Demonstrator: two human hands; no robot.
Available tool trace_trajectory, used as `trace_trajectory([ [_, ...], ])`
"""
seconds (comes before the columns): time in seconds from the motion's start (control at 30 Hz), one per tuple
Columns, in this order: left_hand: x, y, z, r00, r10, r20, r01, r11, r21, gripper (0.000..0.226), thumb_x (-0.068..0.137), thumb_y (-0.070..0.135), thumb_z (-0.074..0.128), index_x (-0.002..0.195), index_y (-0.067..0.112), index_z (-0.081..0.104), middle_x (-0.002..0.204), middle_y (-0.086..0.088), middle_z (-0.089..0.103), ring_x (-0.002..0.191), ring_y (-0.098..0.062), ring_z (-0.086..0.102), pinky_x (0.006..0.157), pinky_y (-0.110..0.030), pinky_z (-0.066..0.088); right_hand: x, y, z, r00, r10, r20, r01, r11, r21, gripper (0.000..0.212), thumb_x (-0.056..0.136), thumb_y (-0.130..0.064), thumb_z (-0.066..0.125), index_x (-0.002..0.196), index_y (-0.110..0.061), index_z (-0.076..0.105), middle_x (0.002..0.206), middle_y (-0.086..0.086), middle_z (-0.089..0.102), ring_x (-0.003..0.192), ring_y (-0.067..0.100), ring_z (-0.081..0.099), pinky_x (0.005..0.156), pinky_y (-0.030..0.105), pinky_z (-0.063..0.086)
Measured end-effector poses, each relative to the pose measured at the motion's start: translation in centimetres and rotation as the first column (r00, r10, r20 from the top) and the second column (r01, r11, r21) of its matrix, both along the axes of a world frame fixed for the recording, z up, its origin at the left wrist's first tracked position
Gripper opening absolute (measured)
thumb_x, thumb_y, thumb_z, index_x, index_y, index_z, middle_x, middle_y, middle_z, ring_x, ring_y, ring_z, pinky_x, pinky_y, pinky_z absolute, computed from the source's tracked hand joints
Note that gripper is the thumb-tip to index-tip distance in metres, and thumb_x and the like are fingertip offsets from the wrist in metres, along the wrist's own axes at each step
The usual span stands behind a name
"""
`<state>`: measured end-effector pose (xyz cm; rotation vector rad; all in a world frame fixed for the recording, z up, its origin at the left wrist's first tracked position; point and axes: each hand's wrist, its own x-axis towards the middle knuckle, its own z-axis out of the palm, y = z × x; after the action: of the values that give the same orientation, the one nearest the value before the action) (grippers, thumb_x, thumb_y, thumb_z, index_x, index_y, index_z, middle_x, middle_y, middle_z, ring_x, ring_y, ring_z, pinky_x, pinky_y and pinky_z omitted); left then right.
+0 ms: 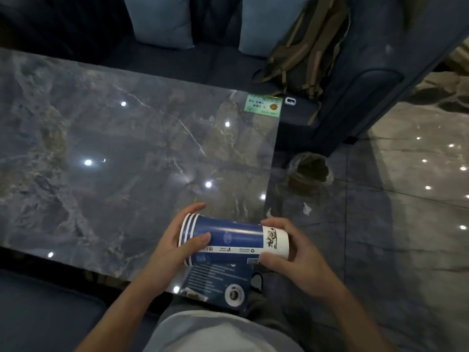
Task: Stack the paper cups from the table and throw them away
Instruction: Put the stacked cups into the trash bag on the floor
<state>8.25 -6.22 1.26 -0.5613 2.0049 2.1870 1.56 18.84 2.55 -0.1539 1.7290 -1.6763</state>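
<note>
A stack of blue and white paper cups [236,237] lies sideways in both my hands, over the near right corner of the marble table [101,148]. Several white rims show at its left end. My left hand [177,242] grips that rim end with the thumb across the blue wall. The white bottom end at the right sits in my right hand [291,252]. A small bin lined with a clear bag [308,171] stands on the floor just past the table's right edge.
A blue printed sheet [215,283] lies at the table's near corner under the cups. A green card [264,105] sits at the far right corner. A dark sofa with cushions [162,19] and a backpack [304,47] lies behind. The tiled floor [406,199] stretches right.
</note>
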Motion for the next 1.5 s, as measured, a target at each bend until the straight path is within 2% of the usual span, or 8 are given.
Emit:
trace_trajectory([
  [0.17, -0.1, 1.4, -0.4, 1.0, 0.01, 0.007, -0.01, 1.0, 0.022, 0.065, 0.072, 0.022, 0.074, 0.133, 0.025, 0.054, 0.098, 0.007, 0.072, 0.087, -0.009, 0.07, 0.071, -0.018, 0.055, 0.0, 1.1, -0.2, 0.999, -0.033, -0.021, 0.033, 0.999, 0.024, 0.053, 0.075, 0.002, 0.078, 0.119, -0.021, 0.058, 0.103, -0.008, 0.067, 0.098, 0.024, 0.07, 0.073, 0.034, 0.062],
  [0.73, -1.9, 4.3, -3.2, 0.992, -0.104, 0.075, 0.1, 0.993, 0.056, 0.074, 0.066, 0.052, 0.075, 0.135, 0.041, 0.051, 0.119, -0.01, 0.069, 0.101, -0.026, 0.072, 0.078, -0.029, 0.059, 0.8, 5.1, -1.4, 0.995, -0.089, -0.042, 0.095, 0.978, 0.187, 0.056, 0.071, -0.01, 0.085, 0.117, -0.027, 0.058, 0.105, -0.013, 0.069, 0.097, 0.012, 0.07, 0.073, 0.023, 0.058],
  [0.9, -4.7, 9.5, -2.6, 0.993, -0.084, 0.083, 0.089, 0.994, -0.056, 0.061, 0.085, 0.039, 0.069, 0.142, 0.029, 0.048, 0.129, 0.009, 0.066, 0.111, -0.008, 0.067, 0.084, -0.015, 0.054, -1.6, 10.4, -2.7, 0.997, -0.055, -0.049, 0.064, 0.979, 0.193, 0.058, 0.072, -0.018, 0.085, 0.118, -0.037, 0.056, 0.114, -0.009, 0.064, 0.102, 0.013, 0.068, 0.077, 0.028, 0.06],
  [1.0, -6.7, 14.8, -2.4, 0.995, -0.014, 0.098, 0.026, 0.992, -0.121, 0.051, 0.088, 0.036, 0.065, 0.136, 0.024, 0.054, 0.114, 0.033, 0.067, 0.11, 0.007, 0.062, 0.082, -0.008, 0.05, -4.1, 15.3, -3.4, 0.999, -0.019, -0.041, 0.026, 0.985, 0.171, 0.059, 0.071, -0.018, 0.086, 0.118, -0.037, 0.057, 0.113, -0.007, 0.065, 0.1, 0.013, 0.069, 0.074, 0.026, 0.059],
  [1.13, -8.3, 23.4, -2.5, 0.968, 0.179, 0.176, -0.153, 0.977, -0.15, 0.068, 0.072, 0.071, 0.063, 0.128, 0.031, 0.064, 0.129, 0.012, 0.066, 0.115, -0.007, 0.064, 0.103, -0.038, 0.05, -7.9, 22.5, -3.6, 0.994, 0.094, -0.048, -0.087, 0.985, 0.147, 0.058, 0.071, -0.019, 0.085, 0.121, -0.034, 0.058, 0.111, -0.007, 0.068, 0.095, 0.009, 0.069, 0.069, 0.02, 0.055],
  [1.2, -9.1, 27.2, -2.2, 0.966, 0.202, 0.162, -0.166, 0.963, -0.21, 0.085, 0.066, 0.082, 0.056, 0.131, 0.028, 0.061, 0.136, 0.014, 0.06, 0.115, 0.007, 0.06, 0.105, -0.029, 0.047, -9.9, 25.8, -3.7, 0.985, 0.144, -0.092, -0.125, 0.974, 0.189, 0.06, 0.069, -0.026, 0.085, 0.122, -0.032, 0.058, 0.113, -0.007, 0.068, 0.098, 0.011, 0.069, 0.073, 0.02, 0.055],
  [1.33, -10.3, 31.8, -1.2, 0.978, 0.186, 0.098, -0.154, 0.952, -0.263, 0.057, 0.091, 0.048, 0.051, 0.141, 0.02, 0.052, 0.133, 0.029, 0.051, 0.104, 0.028, 0.052, 0.085, 0.002, 0.04, -12.9, 29.9, -3.3, 0.973, 0.197, -0.119, -0.173, 0.967, 0.19, 0.062, 0.068, -0.026, 0.086, 0.124, -0.027, 0.059, 0.117, -0.001, 0.066, 0.1, 0.012, 0.068, 0.075, 0.019, 0.055],
  [1.5, -9.9, 31.5, -0.5, 0.968, 0.241, 0.065, -0.205, 0.916, -0.346, 0.051, 0.092, 0.043, 0.049, 0.138, 0.021, 0.055, 0.123, 0.012, 0.065, 0.106, 0.012, 0.061, 0.078, 0.003, 0.04, -14.5, 29.3, -2.3, 0.947, 0.269, -0.177, -0.235, 0.953, 0.19, 0.06, 0.071, -0.019, 0.086, 0.122, -0.031, 0.059, 0.114, -0.008, 0.065, 0.098, 0.007, 0.067, 0.073, 0.019, 0.056],
])
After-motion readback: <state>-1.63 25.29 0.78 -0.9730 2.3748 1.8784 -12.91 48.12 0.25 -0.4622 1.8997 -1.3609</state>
